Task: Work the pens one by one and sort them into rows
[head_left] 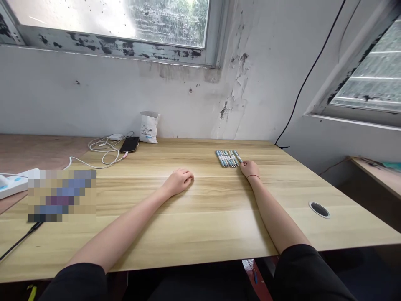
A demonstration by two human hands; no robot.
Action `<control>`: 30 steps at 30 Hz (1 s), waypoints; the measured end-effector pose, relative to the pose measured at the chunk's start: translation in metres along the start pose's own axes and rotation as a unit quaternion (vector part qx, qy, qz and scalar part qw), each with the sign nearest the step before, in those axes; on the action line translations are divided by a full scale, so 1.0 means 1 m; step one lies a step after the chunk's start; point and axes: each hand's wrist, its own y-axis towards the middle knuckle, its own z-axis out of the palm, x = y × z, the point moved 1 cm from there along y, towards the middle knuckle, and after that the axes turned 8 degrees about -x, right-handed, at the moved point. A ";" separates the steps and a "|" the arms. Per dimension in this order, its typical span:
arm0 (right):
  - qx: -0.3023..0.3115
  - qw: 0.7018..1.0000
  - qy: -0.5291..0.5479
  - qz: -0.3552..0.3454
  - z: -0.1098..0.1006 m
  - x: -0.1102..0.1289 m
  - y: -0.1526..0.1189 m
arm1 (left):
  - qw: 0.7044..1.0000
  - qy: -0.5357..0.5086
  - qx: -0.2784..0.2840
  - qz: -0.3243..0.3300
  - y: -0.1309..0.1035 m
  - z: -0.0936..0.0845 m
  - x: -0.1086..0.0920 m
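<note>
Several slim blue-and-white pens [227,159] lie side by side in a row on the wooden table [206,225], towards its back. One more pen [237,156] lies at the right end of the row with a small gap, and the fingers of my right hand [250,168] are closed on its near end. My left hand [179,182] rests on the table left of the row, its fingers curled together; whether anything is inside them is hidden.
A white packet [149,127] stands by the wall beside a black phone [129,144] with a coiled white cable [108,151]. A power strip [15,184] and a blurred object [62,196] lie at left. A round grommet [319,210] is at right.
</note>
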 end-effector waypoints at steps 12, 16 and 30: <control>-0.068 0.995 0.019 -0.067 -0.012 0.026 -0.014 | 0.990 0.108 -0.018 -0.090 0.001 -0.004 -0.007; -0.008 0.979 0.012 -0.202 -0.012 0.079 -0.056 | 0.980 0.144 0.021 -0.139 0.001 -0.004 -0.007; 0.137 0.937 -0.067 -0.313 0.007 0.169 -0.099 | 0.954 0.181 0.097 -0.216 0.044 0.015 0.020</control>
